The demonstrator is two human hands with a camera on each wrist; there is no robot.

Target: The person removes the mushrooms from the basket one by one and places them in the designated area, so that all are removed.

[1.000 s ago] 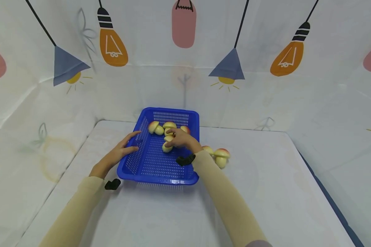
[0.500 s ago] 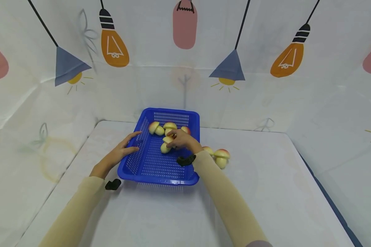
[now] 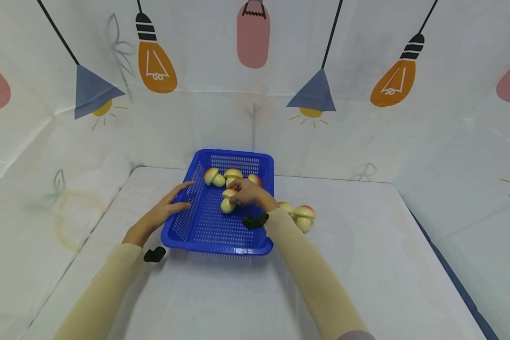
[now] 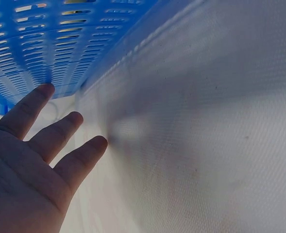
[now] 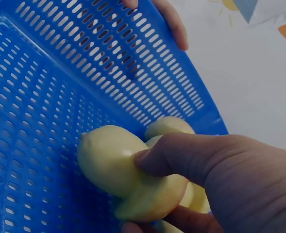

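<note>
A blue slotted basket [image 3: 212, 226] sits on the white table and holds several toy mushrooms with yellow stems and reddish caps. My right hand [image 3: 246, 192] is inside the basket and grips one mushroom [image 3: 227, 204], its stem [image 5: 109, 160] sticking out past my thumb. My left hand [image 3: 170, 208] lies with straight fingers against the basket's left wall [image 4: 45, 43], fingertips [image 4: 41, 92] touching the plastic. Two more mushrooms [image 3: 303, 216] stand on the table just right of the basket.
White cloth with printed lamps covers the table [image 3: 365, 264] and the walls around it. A small black wrist camera [image 3: 154, 254] shows by my left sleeve and another [image 3: 255, 220] by the right. The table's right edge [image 3: 446, 269] drops off.
The mushroom in my right hand has shifted slightly lower and to the left inside the basket. My left hand has stayed on the basket wall.
</note>
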